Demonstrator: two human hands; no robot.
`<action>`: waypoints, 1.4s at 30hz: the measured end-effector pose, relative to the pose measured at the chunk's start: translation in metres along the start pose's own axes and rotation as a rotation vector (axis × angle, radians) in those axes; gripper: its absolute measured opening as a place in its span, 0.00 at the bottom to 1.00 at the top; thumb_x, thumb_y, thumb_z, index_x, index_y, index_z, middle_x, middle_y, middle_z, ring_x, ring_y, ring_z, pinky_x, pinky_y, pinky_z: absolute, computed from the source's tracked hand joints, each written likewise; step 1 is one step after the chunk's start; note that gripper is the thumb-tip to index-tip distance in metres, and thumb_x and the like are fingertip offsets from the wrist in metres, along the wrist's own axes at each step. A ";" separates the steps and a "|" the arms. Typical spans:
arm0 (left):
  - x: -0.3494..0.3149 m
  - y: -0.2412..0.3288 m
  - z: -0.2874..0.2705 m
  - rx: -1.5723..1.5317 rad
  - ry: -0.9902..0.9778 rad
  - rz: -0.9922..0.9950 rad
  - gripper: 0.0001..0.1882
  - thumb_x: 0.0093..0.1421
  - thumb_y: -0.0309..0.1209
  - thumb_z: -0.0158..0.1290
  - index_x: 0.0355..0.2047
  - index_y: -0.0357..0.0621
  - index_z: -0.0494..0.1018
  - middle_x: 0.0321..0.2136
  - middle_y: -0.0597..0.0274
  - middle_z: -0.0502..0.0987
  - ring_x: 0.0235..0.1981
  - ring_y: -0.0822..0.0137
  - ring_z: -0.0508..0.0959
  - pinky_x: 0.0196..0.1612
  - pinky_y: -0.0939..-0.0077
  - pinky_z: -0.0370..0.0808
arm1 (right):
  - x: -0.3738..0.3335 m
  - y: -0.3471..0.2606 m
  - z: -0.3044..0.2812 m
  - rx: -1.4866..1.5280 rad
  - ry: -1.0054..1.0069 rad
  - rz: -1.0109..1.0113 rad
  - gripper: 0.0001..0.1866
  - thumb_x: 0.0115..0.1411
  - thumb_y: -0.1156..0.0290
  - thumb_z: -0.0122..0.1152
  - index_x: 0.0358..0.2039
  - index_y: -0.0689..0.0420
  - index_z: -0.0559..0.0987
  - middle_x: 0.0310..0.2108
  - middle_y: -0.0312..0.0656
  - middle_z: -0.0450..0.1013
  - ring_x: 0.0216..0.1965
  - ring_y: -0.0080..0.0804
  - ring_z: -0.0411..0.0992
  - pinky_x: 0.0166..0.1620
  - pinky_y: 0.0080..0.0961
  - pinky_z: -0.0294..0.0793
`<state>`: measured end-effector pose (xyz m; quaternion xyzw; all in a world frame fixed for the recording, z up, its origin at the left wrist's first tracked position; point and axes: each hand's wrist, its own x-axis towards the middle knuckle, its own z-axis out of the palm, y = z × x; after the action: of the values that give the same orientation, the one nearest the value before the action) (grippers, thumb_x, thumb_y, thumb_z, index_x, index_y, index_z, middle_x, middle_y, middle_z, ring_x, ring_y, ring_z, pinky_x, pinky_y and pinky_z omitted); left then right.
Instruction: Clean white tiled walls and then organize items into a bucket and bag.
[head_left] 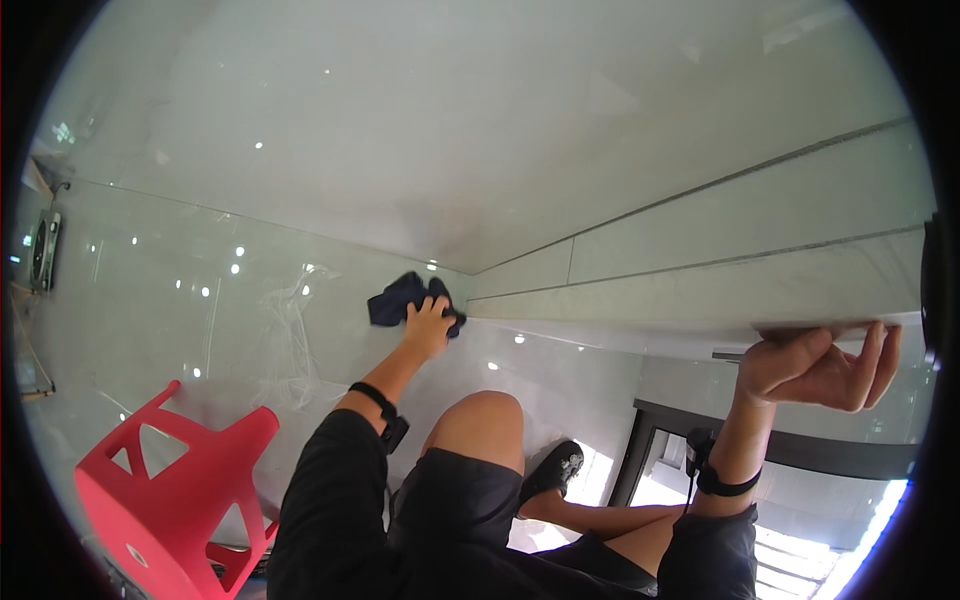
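My left hand (430,326) reaches forward and presses a crumpled dark navy cloth (398,300) onto the glossy pale floor, close to the corner where the walls meet. Its fingers are bent over the cloth, and part of the cloth sticks out to the left of them. On the right, my right hand (820,370) leans against the low edge of the pale wall panel (700,285). Its fingers are loosely bent and slightly apart, with nothing visible in them. Dark straps circle both forearms.
A red plastic stool (175,490) with cut-out openings lies tipped at the lower left. Crinkled clear plastic film (288,340) is on the floor near it. A dark-framed doorway (760,445) is at the lower right. A round-faced device (45,250) stands at the far left.
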<state>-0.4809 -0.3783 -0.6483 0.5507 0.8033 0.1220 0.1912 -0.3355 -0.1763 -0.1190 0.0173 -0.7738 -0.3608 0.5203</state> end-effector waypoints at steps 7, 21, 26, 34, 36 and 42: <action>-0.066 -0.031 -0.091 0.169 -0.174 -0.311 0.20 0.57 0.43 0.58 0.42 0.41 0.83 0.47 0.57 0.75 0.53 0.52 0.71 0.58 0.43 0.62 | -0.004 0.001 -0.001 -0.002 -0.023 0.018 0.21 0.68 0.68 0.46 0.57 0.65 0.60 0.61 0.57 0.53 0.58 0.42 0.65 0.57 0.34 0.69; 0.037 -0.004 0.021 -0.016 0.165 0.043 0.31 0.65 0.38 0.52 0.66 0.41 0.64 0.69 0.59 0.60 0.71 0.53 0.55 0.65 0.42 0.57 | 0.004 0.001 -0.001 -0.012 0.153 -0.023 0.27 0.58 0.63 0.54 0.48 0.75 0.79 0.48 0.61 0.76 0.40 0.41 0.79 0.39 0.29 0.77; 0.053 0.008 0.005 0.223 0.092 -0.014 0.34 0.60 0.35 0.54 0.67 0.42 0.63 0.69 0.62 0.59 0.68 0.55 0.58 0.60 0.41 0.60 | -0.003 0.014 -0.014 -0.189 0.028 -0.019 0.28 0.60 0.61 0.55 0.50 0.74 0.78 0.49 0.60 0.75 0.38 0.40 0.78 0.36 0.26 0.74; 0.009 -0.112 -0.040 0.213 0.125 -0.535 0.32 0.60 0.38 0.56 0.66 0.55 0.66 0.63 0.65 0.61 0.58 0.56 0.65 0.51 0.42 0.71 | 0.002 0.010 -0.015 -0.143 -0.066 -0.083 0.24 0.60 0.69 0.52 0.54 0.73 0.69 0.52 0.59 0.69 0.35 0.36 0.72 0.34 0.29 0.69; -0.017 -0.161 -0.064 0.233 0.192 -0.562 0.32 0.61 0.36 0.56 0.66 0.54 0.65 0.64 0.64 0.62 0.58 0.55 0.66 0.53 0.41 0.71 | 0.000 0.014 -0.018 -0.140 -0.075 -0.069 0.25 0.60 0.71 0.52 0.54 0.74 0.68 0.52 0.60 0.68 0.37 0.37 0.72 0.35 0.29 0.69; 0.010 -0.081 -0.017 0.116 0.363 -0.391 0.23 0.54 0.37 0.59 0.52 0.50 0.76 0.54 0.61 0.69 0.54 0.55 0.68 0.47 0.52 0.67 | 0.006 -0.004 -0.004 -0.029 -0.030 -0.029 0.22 0.60 0.70 0.54 0.49 0.75 0.72 0.49 0.59 0.69 0.34 0.34 0.71 0.35 0.25 0.66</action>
<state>-0.5601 -0.3981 -0.6675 0.3641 0.9212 0.1334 0.0323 -0.3366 -0.1834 -0.1160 0.0156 -0.7757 -0.3800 0.5036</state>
